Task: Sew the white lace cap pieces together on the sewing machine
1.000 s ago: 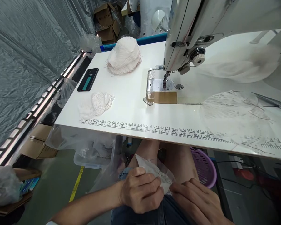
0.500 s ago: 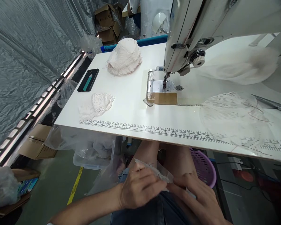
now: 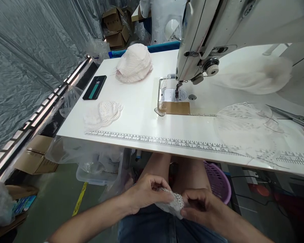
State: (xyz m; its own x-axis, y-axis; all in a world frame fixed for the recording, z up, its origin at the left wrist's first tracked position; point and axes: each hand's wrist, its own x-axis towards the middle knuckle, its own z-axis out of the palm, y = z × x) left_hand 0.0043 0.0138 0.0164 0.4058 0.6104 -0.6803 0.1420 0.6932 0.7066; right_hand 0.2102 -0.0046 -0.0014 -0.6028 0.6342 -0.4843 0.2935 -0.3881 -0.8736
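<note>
A small piece of white lace fabric (image 3: 176, 203) is held above my lap, below the table's front edge. My left hand (image 3: 152, 194) pinches its left part, thumb on top. At its right end, my right hand (image 3: 199, 204) grips the edge between thumb and fingers. Part of the fabric is hidden by both hands. On the white table (image 3: 136, 118) above them lie another lace-edged piece (image 3: 110, 113) at left and sheer lace pieces (image 3: 245, 128) with loose threads at right. A sewing machine (image 3: 200, 44) stands behind, its presser foot (image 3: 177, 92) over the needle plate.
A pile of pale fabric pieces (image 3: 134, 64) and a phone (image 3: 94, 87) lie at the table's left. Scissors (image 3: 291, 115) rest at the right, near sheer white fabric (image 3: 258, 74). Below are a plastic bin (image 3: 98, 175) and a purple basket (image 3: 219, 182).
Both hands have turned the lace fabric, so its scalloped, holed edge now faces up between them. My left hand's thumb now shows on top. The view has shifted slightly.
</note>
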